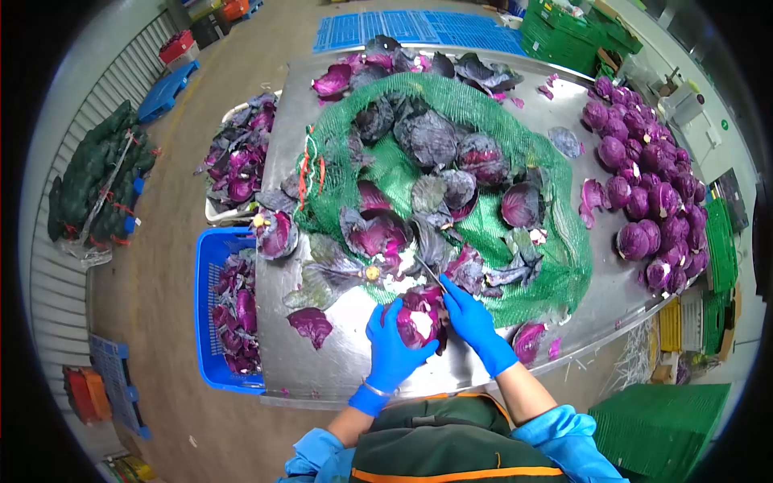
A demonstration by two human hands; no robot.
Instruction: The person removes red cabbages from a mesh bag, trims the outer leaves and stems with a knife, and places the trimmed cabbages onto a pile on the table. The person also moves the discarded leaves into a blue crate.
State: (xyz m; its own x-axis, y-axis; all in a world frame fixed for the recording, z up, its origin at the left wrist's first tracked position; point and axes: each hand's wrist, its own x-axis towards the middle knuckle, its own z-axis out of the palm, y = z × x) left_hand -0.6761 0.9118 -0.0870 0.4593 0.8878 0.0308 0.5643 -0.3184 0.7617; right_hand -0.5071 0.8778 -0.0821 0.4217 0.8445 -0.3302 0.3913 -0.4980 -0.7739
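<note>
On the steel table [278, 338] near its front edge is a red cabbage [420, 319] with a pale cut area facing up. My left hand [394, 350], in a blue glove, is wrapped round the left and near side of this cabbage. My right hand [473, 322], gloved too, is closed on a knife [428, 272] just right of the cabbage, its blade pointing up and left. Loose leaves and a cut stem [372, 273] lie beyond my hands. Dark unpeeled cabbages [427, 138] rest on a green net bag [499, 229] behind them.
Peeled cabbages [636, 201] are heaped at the table's right. Left of the table stand a blue crate [211, 322] and a white bin [211, 211], both with leaves. Green crates [660, 427] are at lower right. A trimmed cabbage [275, 233] sits at the left edge.
</note>
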